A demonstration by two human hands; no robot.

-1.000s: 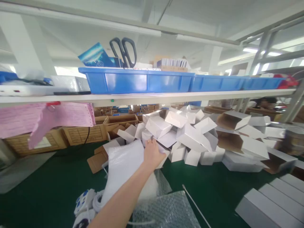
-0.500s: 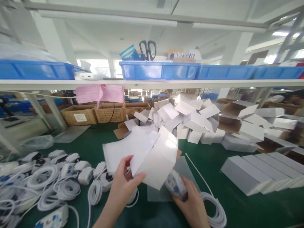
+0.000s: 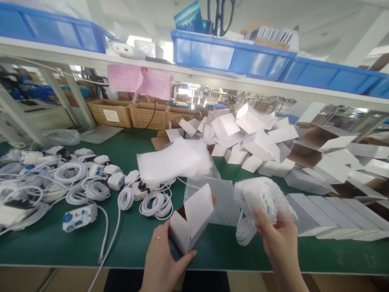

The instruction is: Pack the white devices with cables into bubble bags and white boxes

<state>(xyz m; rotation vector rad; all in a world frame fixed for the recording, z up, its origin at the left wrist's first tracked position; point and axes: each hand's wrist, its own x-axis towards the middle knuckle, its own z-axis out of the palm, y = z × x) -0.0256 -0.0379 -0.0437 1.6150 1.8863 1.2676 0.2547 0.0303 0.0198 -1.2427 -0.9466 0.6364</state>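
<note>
My left hand [image 3: 165, 257] grips a small white cardboard box [image 3: 199, 215] near the front edge of the green table. The box's flaps stand up at its open top, and brown shows inside. To the right, my right hand [image 3: 278, 239] holds up a bubble-wrapped power strip [image 3: 263, 196], with a coil of white cable [image 3: 245, 231] hanging below it. Bubble wrap covers most of the strip, and a little blue shows through. Behind the box lies a sheet of bubble wrap [image 3: 225, 196], partly under a stack of white foam sheets [image 3: 170, 160].
Power strips [image 3: 79, 217] with coiled white cables crowd the left. A heap of open white boxes [image 3: 258, 142] fills the back right, with a row of closed white boxes [image 3: 340, 215] before it. Blue bins [image 3: 231, 54] stand on the shelf above; brown cartons [image 3: 148, 115] sit behind.
The white box has come down toward the table's front edge in my left hand. My right hand has lifted the power strip, now in bubble wrap, up and right. The view has tilted down.
</note>
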